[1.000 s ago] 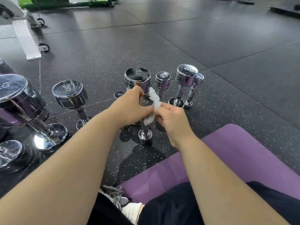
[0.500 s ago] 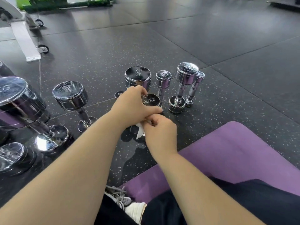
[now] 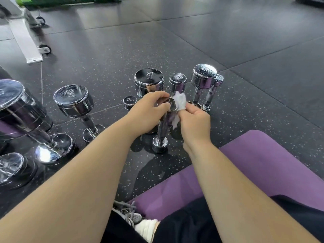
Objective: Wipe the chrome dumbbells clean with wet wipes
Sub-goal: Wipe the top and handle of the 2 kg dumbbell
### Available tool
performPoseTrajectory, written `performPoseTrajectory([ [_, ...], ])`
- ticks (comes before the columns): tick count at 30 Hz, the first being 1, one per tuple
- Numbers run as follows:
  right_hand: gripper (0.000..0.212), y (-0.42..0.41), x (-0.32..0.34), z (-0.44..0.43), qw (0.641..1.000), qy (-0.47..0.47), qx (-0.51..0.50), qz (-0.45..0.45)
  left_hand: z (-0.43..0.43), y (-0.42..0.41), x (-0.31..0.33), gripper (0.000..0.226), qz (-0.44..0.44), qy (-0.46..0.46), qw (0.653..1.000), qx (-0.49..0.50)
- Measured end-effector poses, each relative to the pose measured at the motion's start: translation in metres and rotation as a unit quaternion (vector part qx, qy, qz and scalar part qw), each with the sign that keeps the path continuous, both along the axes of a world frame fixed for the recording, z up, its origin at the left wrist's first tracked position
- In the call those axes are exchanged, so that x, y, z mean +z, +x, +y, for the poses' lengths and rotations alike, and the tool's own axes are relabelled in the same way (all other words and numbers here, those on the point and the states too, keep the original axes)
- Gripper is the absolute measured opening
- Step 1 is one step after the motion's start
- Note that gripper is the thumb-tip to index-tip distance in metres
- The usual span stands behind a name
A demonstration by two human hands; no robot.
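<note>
A small chrome dumbbell [image 3: 162, 135] stands on end on the black floor in front of me. My left hand [image 3: 149, 111] grips its top head from the left. My right hand [image 3: 194, 121] pinches a white wet wipe [image 3: 180, 102] against the right side of that head, and part of the wipe hangs down along the handle. Behind stand a 5KG dumbbell [image 3: 149, 79], a 1KG dumbbell [image 3: 130, 101], a narrow one [image 3: 178, 81] and two more at the right [image 3: 203, 76].
Larger chrome dumbbells stand at the left: a 4KG one [image 3: 73, 100] and bigger ones [image 3: 21, 109] near the frame edge. A purple mat [image 3: 254, 163] lies under my legs at the lower right. A white bench frame with wheels [image 3: 26, 42] is far left.
My right hand rose with the wipe from low on the handle to the dumbbell's top head. My left hand kept its hold on the head.
</note>
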State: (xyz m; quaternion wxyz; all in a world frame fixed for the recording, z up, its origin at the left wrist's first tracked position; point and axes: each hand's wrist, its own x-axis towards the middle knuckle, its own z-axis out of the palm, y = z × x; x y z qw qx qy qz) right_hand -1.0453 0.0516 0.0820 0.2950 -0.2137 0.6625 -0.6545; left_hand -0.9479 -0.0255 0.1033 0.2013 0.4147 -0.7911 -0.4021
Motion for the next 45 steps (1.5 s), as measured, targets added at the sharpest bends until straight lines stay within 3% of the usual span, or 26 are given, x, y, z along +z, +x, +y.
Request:
performPoseTrajectory([
  [4, 0.032, 0.032, -0.016, 0.016, 0.987, 0.093, 0.048, 0.122, -0.002, 0.007, -0.007, 0.036, 0.017, 0.008, 0.999, 0.038],
  [7, 0.049, 0.046, -0.023, 0.019, 0.980, 0.119, 0.066, 0.148, -0.002, 0.007, -0.008, 0.030, 0.037, 0.025, 0.997, 0.061],
  [9, 0.039, 0.034, -0.019, 0.009, 0.985, 0.091, 0.019, 0.147, 0.000, 0.005, -0.009, 0.026, 0.040, 0.029, 0.997, 0.063],
  [11, 0.027, 0.016, -0.014, -0.002, 0.990, 0.053, -0.022, 0.130, 0.005, 0.003, -0.012, 0.023, 0.040, 0.026, 0.997, 0.056],
  [13, 0.034, 0.011, -0.015, -0.007, 0.991, 0.040, -0.018, 0.127, 0.008, 0.001, -0.015, 0.023, 0.044, 0.020, 0.997, 0.055],
  [18, 0.033, 0.032, -0.040, -0.003, 0.992, 0.073, 0.103, 0.022, 0.001, 0.005, -0.021, 0.029, 0.088, 0.050, 0.989, 0.106],
  [23, 0.032, 0.024, -0.039, -0.006, 0.985, -0.009, 0.150, -0.087, 0.004, 0.005, -0.021, 0.020, 0.116, 0.082, 0.985, 0.103],
  [27, 0.016, 0.018, -0.051, -0.001, 0.974, 0.089, 0.192, 0.087, 0.010, 0.004, -0.018, 0.020, 0.130, 0.106, 0.981, 0.100],
  [31, 0.014, 0.006, -0.058, -0.006, 0.928, 0.176, 0.242, 0.220, 0.012, 0.005, -0.017, 0.027, 0.118, 0.152, 0.978, 0.085],
  [35, 0.024, 0.007, -0.063, -0.011, 0.910, 0.207, 0.276, 0.232, 0.013, 0.010, -0.015, 0.062, 0.035, 0.092, 0.993, 0.058],
  [39, 0.027, -0.002, -0.050, -0.007, 0.882, 0.201, 0.295, 0.307, 0.018, 0.011, -0.014, 0.039, 0.035, 0.020, 0.995, 0.088],
  [42, 0.017, -0.018, -0.042, -0.002, 0.872, 0.201, 0.279, 0.349, 0.021, 0.011, -0.014, 0.023, 0.102, 0.089, 0.981, 0.136],
  [43, 0.009, -0.024, -0.039, -0.002, 0.861, 0.213, 0.275, 0.371, 0.022, 0.012, -0.015, 0.024, 0.119, 0.129, 0.974, 0.145],
  [45, 0.013, -0.036, -0.037, 0.001, 0.825, 0.267, 0.279, 0.413, 0.024, 0.010, -0.023, 0.035, 0.116, 0.196, 0.963, 0.145],
])
